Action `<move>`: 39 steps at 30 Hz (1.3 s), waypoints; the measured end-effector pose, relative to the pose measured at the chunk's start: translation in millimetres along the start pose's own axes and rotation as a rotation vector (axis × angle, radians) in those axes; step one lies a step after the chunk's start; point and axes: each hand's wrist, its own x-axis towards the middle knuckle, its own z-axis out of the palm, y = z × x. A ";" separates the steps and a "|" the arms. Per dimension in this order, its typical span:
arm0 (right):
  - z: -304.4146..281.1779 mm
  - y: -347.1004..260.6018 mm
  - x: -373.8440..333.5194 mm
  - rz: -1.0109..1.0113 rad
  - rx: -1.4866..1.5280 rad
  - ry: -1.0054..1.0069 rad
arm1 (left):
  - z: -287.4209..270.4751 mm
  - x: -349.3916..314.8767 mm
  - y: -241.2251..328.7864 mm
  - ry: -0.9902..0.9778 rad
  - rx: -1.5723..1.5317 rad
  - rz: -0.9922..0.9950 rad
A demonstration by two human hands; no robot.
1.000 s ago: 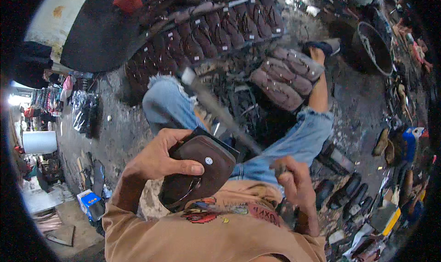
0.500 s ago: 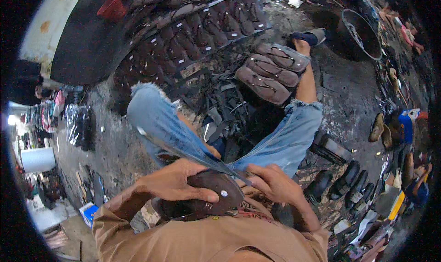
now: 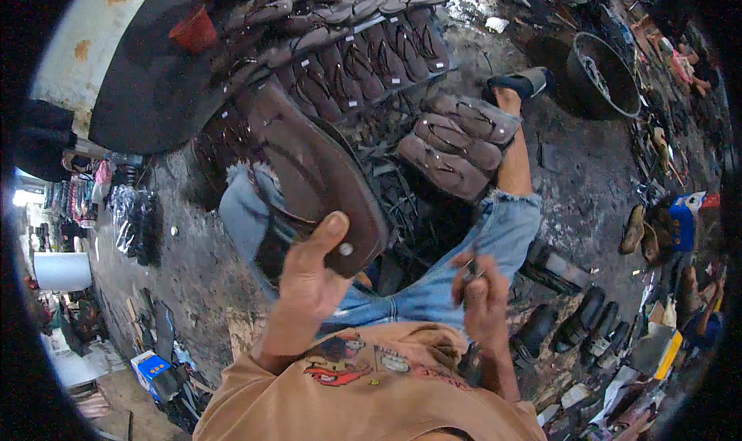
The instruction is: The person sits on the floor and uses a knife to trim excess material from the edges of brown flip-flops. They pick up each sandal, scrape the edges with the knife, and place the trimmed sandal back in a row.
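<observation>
My left hand (image 3: 313,275) grips a large brown flip-flop (image 3: 309,163) at one end, the thumb lying on the sole beside a small round pale spot. The flip-flop is raised in front of me, tilted, its strap side partly showing. My right hand (image 3: 485,290) is closed round a thin dark tool (image 3: 473,268) above my right thigh, apart from the flip-flop. Motion blur hides the tool's exact kind. Beyond my hands, several brown flip-flops (image 3: 456,143) are grouped beside my right shin.
Rows of brown flip-flops (image 3: 363,62) lie at the back. Black strips and scraps (image 3: 398,224) cover the floor between my legs. A dark round tub (image 3: 607,74) stands at the far right; black sandals (image 3: 580,306) lie to the right. A red container (image 3: 193,30) is at the far left.
The flip-flop has moved from close against my body to out in front, raised and turned. My right hand has drawn away from its edge to the right.
</observation>
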 end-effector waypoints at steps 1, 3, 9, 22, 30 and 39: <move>2.4 5.0 -18.9 0.027 -0.054 -0.083 | -6.6 0.7 -12.0 0.010 -0.040 -0.062; 10.1 2.9 -40.6 0.100 -0.137 -0.157 | -7.1 0.3 -22.7 0.023 -0.077 -0.067; -4.3 7.9 -90.1 0.244 -0.374 -0.274 | -8.8 -6.9 -38.8 0.086 -0.057 0.034; 41.9 7.8 72.1 0.060 -0.307 -0.448 | -49.5 -22.6 -42.5 0.037 0.326 -0.038; 126.7 57.7 156.8 -0.139 -0.162 -0.333 | -85.5 -43.3 -40.3 0.071 0.542 -0.324; 117.9 18.0 187.4 0.154 0.399 -0.228 | -78.8 -38.8 -30.7 -0.089 0.669 -0.185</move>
